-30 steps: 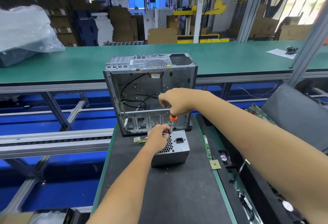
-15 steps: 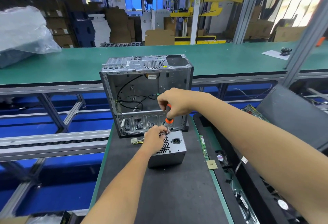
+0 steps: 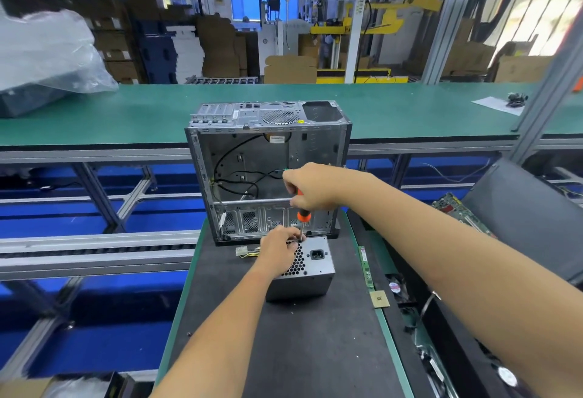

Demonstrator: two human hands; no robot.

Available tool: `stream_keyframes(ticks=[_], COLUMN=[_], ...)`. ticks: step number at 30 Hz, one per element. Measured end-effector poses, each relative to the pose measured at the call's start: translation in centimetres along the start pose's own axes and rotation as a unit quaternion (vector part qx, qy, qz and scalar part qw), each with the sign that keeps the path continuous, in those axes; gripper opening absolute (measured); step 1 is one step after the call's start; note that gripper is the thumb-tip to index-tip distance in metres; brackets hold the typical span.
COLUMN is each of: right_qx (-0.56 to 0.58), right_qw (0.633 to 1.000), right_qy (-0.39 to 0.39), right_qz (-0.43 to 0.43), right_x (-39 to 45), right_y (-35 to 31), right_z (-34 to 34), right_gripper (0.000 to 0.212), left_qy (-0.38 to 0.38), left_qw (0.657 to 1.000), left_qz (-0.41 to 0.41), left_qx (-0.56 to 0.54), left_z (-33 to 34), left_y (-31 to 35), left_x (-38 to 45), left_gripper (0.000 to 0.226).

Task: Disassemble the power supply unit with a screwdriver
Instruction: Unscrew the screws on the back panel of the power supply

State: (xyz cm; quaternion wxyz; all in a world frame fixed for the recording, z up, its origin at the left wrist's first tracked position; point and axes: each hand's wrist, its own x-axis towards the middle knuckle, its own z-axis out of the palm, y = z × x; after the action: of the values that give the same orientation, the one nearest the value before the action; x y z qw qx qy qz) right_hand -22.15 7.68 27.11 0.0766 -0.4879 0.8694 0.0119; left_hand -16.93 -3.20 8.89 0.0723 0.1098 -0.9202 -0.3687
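A grey metal power supply unit (image 3: 310, 271) lies on the black mat, its honeycomb vent and power socket facing up. My left hand (image 3: 279, 247) rests on its top left part, fingers pinched near the far edge. My right hand (image 3: 310, 187) grips the orange and black screwdriver (image 3: 303, 216) from above. The screwdriver stands nearly upright with its tip at the unit's far top edge, right beside my left fingertips. A white connector with yellow wires (image 3: 243, 251) sticks out to the left of the unit.
An open empty computer case (image 3: 268, 170) stands just behind the unit. A RAM stick (image 3: 366, 266), a CPU chip (image 3: 379, 299) and a small fan (image 3: 396, 288) lie to the right. A black panel (image 3: 530, 221) leans at right. A green conveyor bench (image 3: 126, 110) runs behind.
Both hands stay on the unit and the screwdriver; the screwdriver handle shows slightly more below my right fist. The camera has shifted a little.
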Motion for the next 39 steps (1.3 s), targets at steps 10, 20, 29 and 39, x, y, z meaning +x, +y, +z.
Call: stream_keyframes(ticks=[10,20,29,39], right_qx=[0.003,0.053,0.037,-0.008], right_qw=[0.996,0.998,0.999,0.999], right_qy=[0.047,-0.007,-0.002,0.013], right_qz=[0.070,-0.025,-0.022,0.032], right_x=[-0.1,-0.9,-0.7,-0.7], right_y=[-0.3,0.1,0.4,0.5], right_z=[0.3,0.2,0.0,0.5], right_gripper=[0.033,0.018,0.014,0.011], left_qy=[0.001,0.004,0.005,0.017], left_qw=[1.000,1.000,1.000,1.000], left_qz=[0.002,0.007,0.001,-0.003], left_qx=[0.006,-0.009,-0.012,-0.009], left_z=[-0.1,0.1,0.2,0.3], left_y=[0.1,-0.1,-0.2,-0.3], left_x=[0.0,-0.1,0.1,0.4], left_gripper=[0.025,0.022,0.021,0.021])
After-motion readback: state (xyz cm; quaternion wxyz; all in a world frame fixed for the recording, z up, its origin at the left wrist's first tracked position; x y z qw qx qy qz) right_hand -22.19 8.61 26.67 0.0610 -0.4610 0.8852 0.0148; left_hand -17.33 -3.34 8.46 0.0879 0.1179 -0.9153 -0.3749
